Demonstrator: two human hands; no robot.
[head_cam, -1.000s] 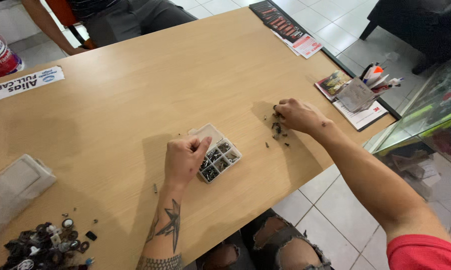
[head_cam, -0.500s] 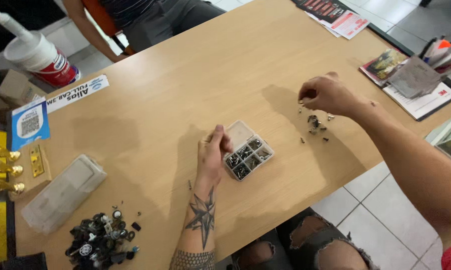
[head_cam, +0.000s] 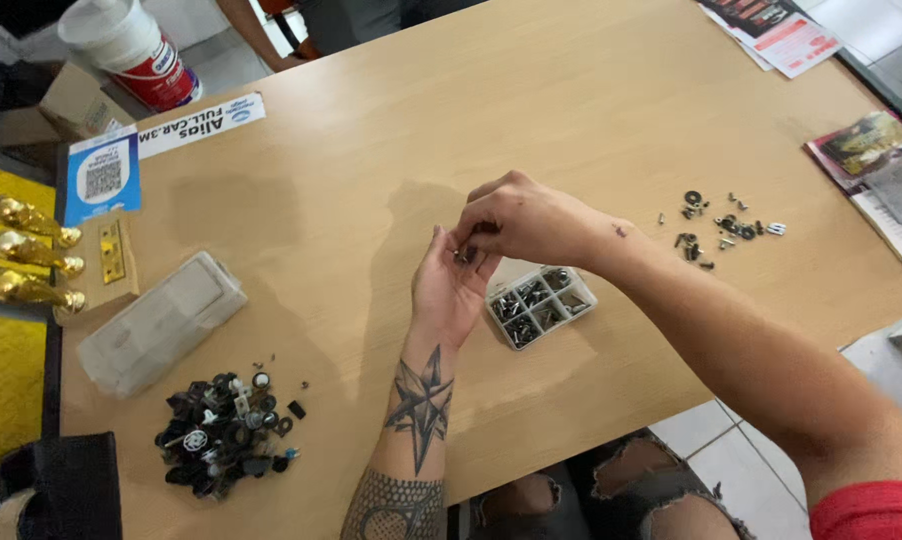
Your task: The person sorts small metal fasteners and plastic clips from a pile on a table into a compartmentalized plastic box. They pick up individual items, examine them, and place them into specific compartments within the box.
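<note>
My left hand (head_cam: 453, 292) is turned palm up just left of a small clear compartment box (head_cam: 541, 305) filled with dark screws. A few small dark screws (head_cam: 466, 256) rest in its palm. My right hand (head_cam: 523, 215) reaches across from the right. Its fingertips are pinched together on one small screw over the left palm. A scatter of loose screws and washers (head_cam: 721, 225) lies on the wooden table (head_cam: 591, 100), to the right of both hands.
A heap of black small parts (head_cam: 226, 435) and a clear plastic case (head_cam: 161, 320) lie at the near left. A white tub (head_cam: 131, 40), a blue card (head_cam: 103, 175), a brass hinge (head_cam: 113, 252) and gold figures (head_cam: 31, 255) are at the left. Magazines (head_cam: 876, 145) are at the right.
My right hand left the loose screw scatter and moved left to meet the left hand. My left hand came off the compartment box and turned palm up.
</note>
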